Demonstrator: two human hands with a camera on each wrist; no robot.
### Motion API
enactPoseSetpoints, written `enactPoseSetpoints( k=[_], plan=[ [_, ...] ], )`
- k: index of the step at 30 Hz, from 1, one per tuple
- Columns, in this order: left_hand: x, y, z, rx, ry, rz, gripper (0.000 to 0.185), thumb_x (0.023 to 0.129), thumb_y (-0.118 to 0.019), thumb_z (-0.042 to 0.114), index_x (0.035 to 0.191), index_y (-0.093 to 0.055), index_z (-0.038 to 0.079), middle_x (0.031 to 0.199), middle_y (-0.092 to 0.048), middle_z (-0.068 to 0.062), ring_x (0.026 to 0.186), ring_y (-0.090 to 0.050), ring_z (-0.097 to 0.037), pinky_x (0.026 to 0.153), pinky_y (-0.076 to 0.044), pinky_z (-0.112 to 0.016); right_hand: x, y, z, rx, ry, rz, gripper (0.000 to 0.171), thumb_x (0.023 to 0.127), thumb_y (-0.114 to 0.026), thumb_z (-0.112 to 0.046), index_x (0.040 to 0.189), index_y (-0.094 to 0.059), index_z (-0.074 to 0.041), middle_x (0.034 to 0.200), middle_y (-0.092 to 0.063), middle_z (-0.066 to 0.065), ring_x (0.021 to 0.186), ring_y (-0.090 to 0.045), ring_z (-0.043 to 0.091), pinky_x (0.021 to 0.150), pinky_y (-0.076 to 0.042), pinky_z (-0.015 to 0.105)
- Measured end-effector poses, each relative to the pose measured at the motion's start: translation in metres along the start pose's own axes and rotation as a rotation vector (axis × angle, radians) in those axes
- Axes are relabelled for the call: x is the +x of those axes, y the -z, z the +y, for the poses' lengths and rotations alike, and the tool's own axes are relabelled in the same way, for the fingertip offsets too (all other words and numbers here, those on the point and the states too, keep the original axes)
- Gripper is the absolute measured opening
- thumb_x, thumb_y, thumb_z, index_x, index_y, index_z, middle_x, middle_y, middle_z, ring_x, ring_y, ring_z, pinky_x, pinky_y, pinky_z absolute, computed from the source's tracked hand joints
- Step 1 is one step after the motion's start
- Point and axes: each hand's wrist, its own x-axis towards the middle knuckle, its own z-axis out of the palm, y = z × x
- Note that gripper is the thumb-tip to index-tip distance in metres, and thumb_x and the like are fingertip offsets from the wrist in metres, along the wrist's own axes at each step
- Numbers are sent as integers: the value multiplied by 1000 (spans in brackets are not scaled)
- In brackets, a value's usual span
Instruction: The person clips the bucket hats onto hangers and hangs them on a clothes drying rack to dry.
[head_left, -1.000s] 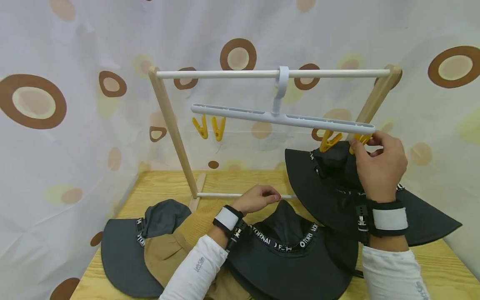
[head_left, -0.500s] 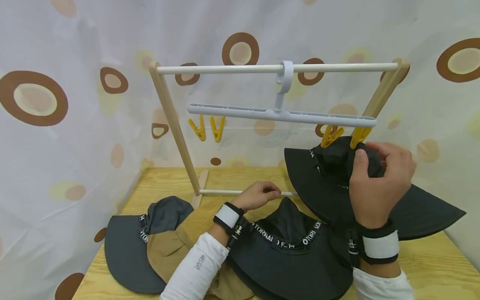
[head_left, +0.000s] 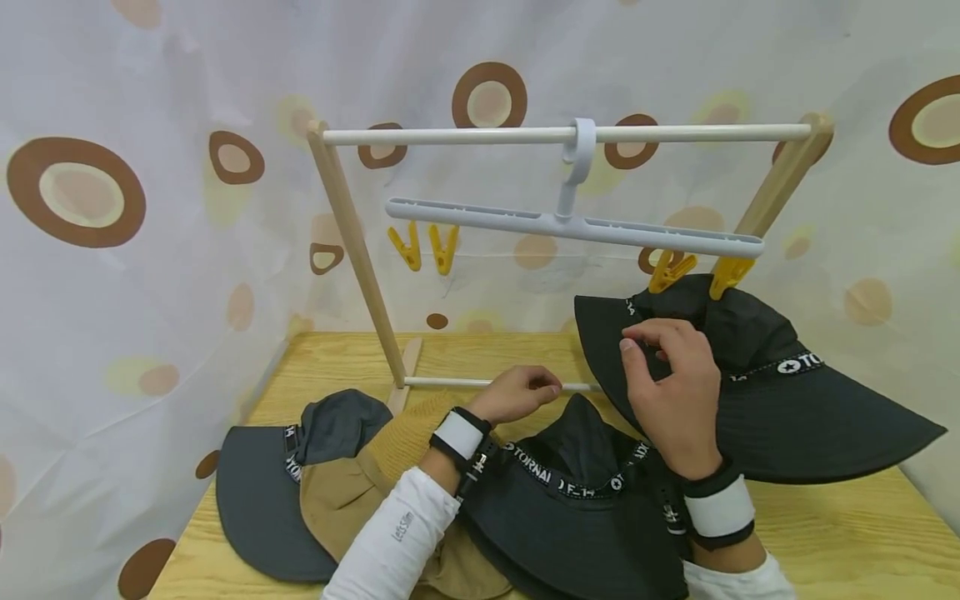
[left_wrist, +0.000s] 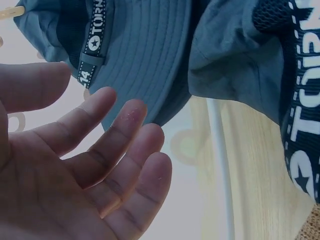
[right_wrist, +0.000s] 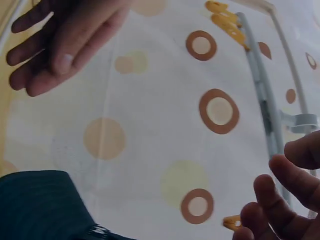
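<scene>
A wide-brimmed black hat [head_left: 795, 417] with a white-lettered band hangs by its crown from two yellow clips [head_left: 729, 275] at the right end of a white hanger [head_left: 510, 221]. In front of its brim is my right hand [head_left: 678, 396], fingers loosely bent and nothing between them. My left hand [head_left: 517, 394] hovers over the peak of a second dark hat [head_left: 585, 533] lying on the table. Its fingers are relaxed and hold nothing, as the left wrist view shows of the left palm [left_wrist: 75, 165]. Two more yellow clips [head_left: 444, 248] dangle at the hanger's left end.
The hanger hooks over the white top bar [head_left: 450, 136] of a wooden-legged rack [head_left: 360, 258]. To the left on the table [head_left: 277, 375] lie a dark grey hat [head_left: 266, 500] and a tan hat [head_left: 333, 500], partly under my left sleeve [head_left: 397, 533]. A patterned sheet [head_left: 172, 317] stands behind.
My right hand has let go at the rightmost clip and moved down and left, off the hanging black hat's crown. The left hand has stayed nearly still.
</scene>
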Motion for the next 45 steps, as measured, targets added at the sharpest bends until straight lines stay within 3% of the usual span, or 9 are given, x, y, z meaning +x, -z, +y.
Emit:
enactPoseSetpoints(
  k=[3, 14, 25, 30, 36, 40, 45],
  plan=[
    [0, -2, -2, 20, 8, 1, 33, 104, -50, 24, 126, -64, 5, 120, -67, -11, 105, -62, -21, 87, -49, -32, -6, -6, 6, -39, -44, -89, 10, 88, -68, 1, 97, -72, 4, 101, -67, 22, 91, -55, 33, 77, -36, 25],
    [2, -8, -9, 21, 47, -11, 31, 103, -51, 25, 123, -65, 6, 120, -67, -11, 108, -63, -23, 88, -50, -33, -22, -24, 27, -97, -188, -254, 11, 91, -66, -5, 99, -72, 0, 99, -67, 19, 88, -60, 34, 75, -46, 45],
    [4, -15, -11, 54, 90, -8, 31, 102, -52, 25, 122, -66, 5, 118, -68, -12, 106, -64, -24, 88, -51, -34, -39, -36, 49, -93, -292, -390, 13, 94, -64, -6, 103, -71, 0, 98, -67, 18, 83, -60, 27, 68, -45, 29],
    [6, -18, -14, 104, 107, -14, 31, 101, -53, 26, 120, -67, 5, 119, -68, -11, 107, -65, -24, 89, -51, -34, -44, -39, 61, -114, -347, -491, 18, 96, -62, -9, 109, -69, 1, 101, -65, 18, 88, -60, 29, 74, -46, 35],
    [13, -27, -20, 124, 107, 8, 29, 100, -54, 23, 117, -68, 4, 116, -70, -12, 104, -65, -24, 87, -51, -32, -53, -45, 80, -101, -477, -685, 36, 101, -53, -15, 132, -55, 5, 126, -60, 26, 110, -61, 38, 87, -50, 49],
    [15, -29, -24, 152, 115, 12, 28, 100, -55, 24, 116, -69, 6, 115, -70, -11, 103, -65, -23, 85, -50, -31, -59, -49, 89, -95, -542, -740, 39, 102, -46, -12, 137, -49, 6, 135, -56, 28, 121, -57, 41, 97, -48, 53],
    [15, -33, -25, 154, 139, 13, 28, 99, -56, 25, 115, -70, 6, 113, -70, -11, 98, -65, -21, 80, -50, -29, -66, -52, 98, -117, -557, -780, 42, 101, -46, -13, 138, -47, 7, 138, -54, 30, 126, -54, 44, 102, -45, 56]
  ],
)
